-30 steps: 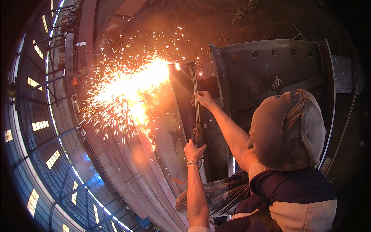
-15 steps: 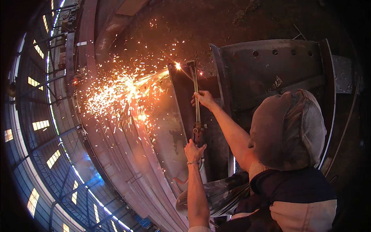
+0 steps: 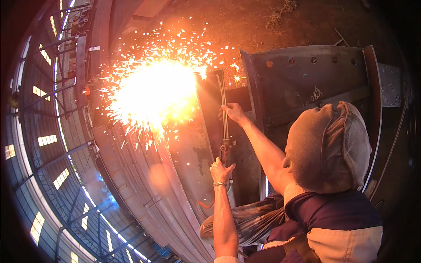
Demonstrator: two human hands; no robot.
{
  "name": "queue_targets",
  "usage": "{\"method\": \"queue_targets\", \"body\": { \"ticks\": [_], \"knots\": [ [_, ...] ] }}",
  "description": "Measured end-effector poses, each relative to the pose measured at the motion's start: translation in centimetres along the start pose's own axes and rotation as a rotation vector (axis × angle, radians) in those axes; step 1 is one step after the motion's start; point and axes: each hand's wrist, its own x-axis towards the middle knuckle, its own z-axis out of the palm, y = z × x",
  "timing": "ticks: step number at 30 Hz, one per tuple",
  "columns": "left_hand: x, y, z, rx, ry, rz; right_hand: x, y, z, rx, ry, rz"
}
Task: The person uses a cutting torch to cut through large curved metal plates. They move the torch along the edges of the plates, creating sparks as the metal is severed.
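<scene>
Neither of my own hands can be made out. The two bare arms in view appear to belong to another person, whose cloth-hooded head point(image 3: 326, 149) is close by on the right. That person's right hand point(image 3: 233, 112) grips the long tubes of a cutting torch point(image 3: 224, 125). Lower down, their left hand point(image 3: 221, 172), with a bracelet at the wrist, is at the torch's rear handle. The torch head sits at the far end of a dark steel piece point(image 3: 206, 111). A white-hot burst of sparks point(image 3: 153, 94) sprays leftward from there, hiding the cut.
A large steel section point(image 3: 307, 74) with round holes and upright flanges stands at right. Long steel beams point(image 3: 144, 188) run along the left, beside a shed wall with windows point(image 3: 48, 140). An orange hose point(image 3: 205, 205) lies near the person's bent knee point(image 3: 215, 230). Scraps point(image 3: 280, 15) lie on the far floor.
The spark spray has swelled into a much larger, brighter burst, with more sparks flying upward. The other person's hands and the torch have barely moved.
</scene>
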Motion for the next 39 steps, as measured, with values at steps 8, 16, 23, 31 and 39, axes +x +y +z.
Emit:
{"method": "queue_targets", "body": {
  "ticks": [8,16,23,31,39],
  "knots": [
    [0.1,-0.18,0.19,0.008,0.003,-0.005,-0.11,-0.2,-0.11,-0.014,-0.029,-0.016],
    [0.15,-0.45,0.38,0.007,0.002,-0.002,-0.22,-0.4,0.02,-0.016,-0.027,-0.002],
    [0.05,-0.51,0.39,-0.016,0.023,0.009,-0.06,-0.15,0.02,-0.03,-0.016,0.013],
    [0.0,-0.06,0.16,0.04,0.017,-0.007,-0.29,-0.36,0.09,-0.009,-0.023,0.004],
    [-0.14,-0.32,0.13,-0.007,0.005,-0.004,-0.31,-0.36,0.03,-0.016,-0.026,0.026]
  ]
}}
